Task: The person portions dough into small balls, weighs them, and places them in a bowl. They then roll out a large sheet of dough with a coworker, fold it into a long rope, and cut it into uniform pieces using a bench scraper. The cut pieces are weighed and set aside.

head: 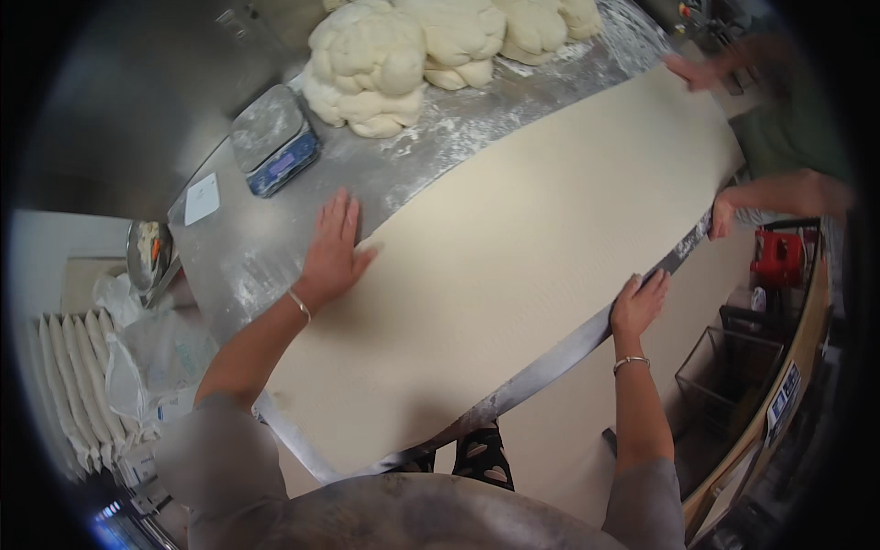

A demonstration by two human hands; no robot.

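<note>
A long, wide sheet of pale rolled dough (509,227) lies slantwise across a floured metal worktable (268,247). At its far left edge, my left hand (335,244) is spread flat with the thumb out over the dough; nothing is in its grasp. My right hand (641,302) rests along the near edge of the sheet, by the table's front rim, its fingers extended and holding nothing. Whether its fingertips press the dough or the rim is hard to tell. Dough covers the tabletop between my two hands.
Large dough lumps (371,65) sit at the back, beside a digital kitchen scale (275,141) and a white card (202,199). At right, a co-worker's hands (722,213) are at the sheet's far end. Stacked filled bags (79,385) and a metal bowl (148,258) stand left.
</note>
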